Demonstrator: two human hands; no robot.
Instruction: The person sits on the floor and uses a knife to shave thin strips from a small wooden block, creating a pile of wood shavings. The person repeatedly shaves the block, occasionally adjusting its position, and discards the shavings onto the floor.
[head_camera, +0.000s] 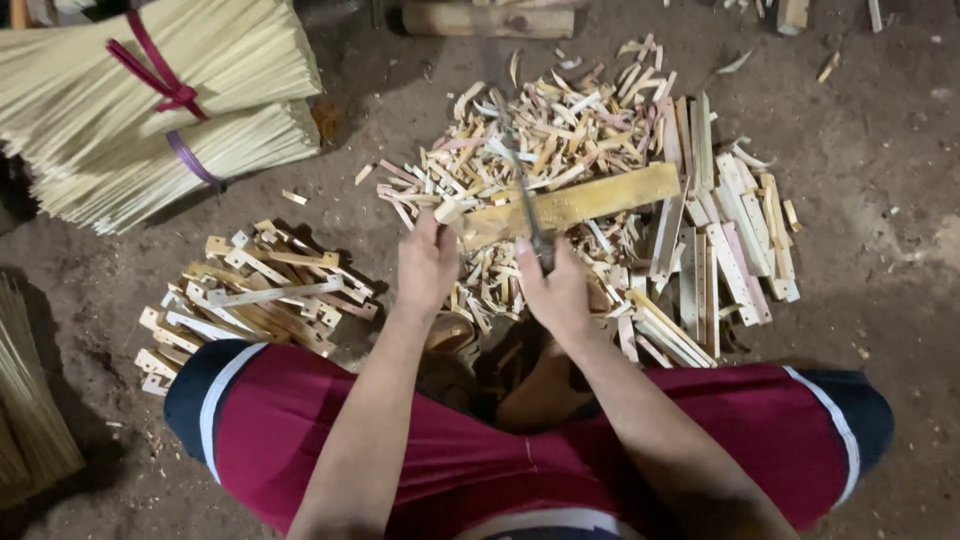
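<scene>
Bamboo slat (570, 205): a flat, yellowish piece held roughly level above the dirt floor (880, 200), its long axis running from lower left to upper right. The left hand (427, 265) is clenched around the slat's lower-left end. The right hand (558, 290) grasps the handle of a knife (528, 205), whose narrow blade points away from the person and lies across the slat near its middle.

Beneath and behind the slat, a heap of pale offcuts (560, 120) covers the floor. To the right of the heap, longer flat strips (725, 240) lie side by side. Left of the left hand, a pile of notched pieces (250, 295) rests on the floor. Toward the floor's far-left corner, bundles of thin sticks (150, 110) lie stacked, tied with red and purple bands. The person's legs, in red shorts (440, 440), spread along the near edge of the view.
</scene>
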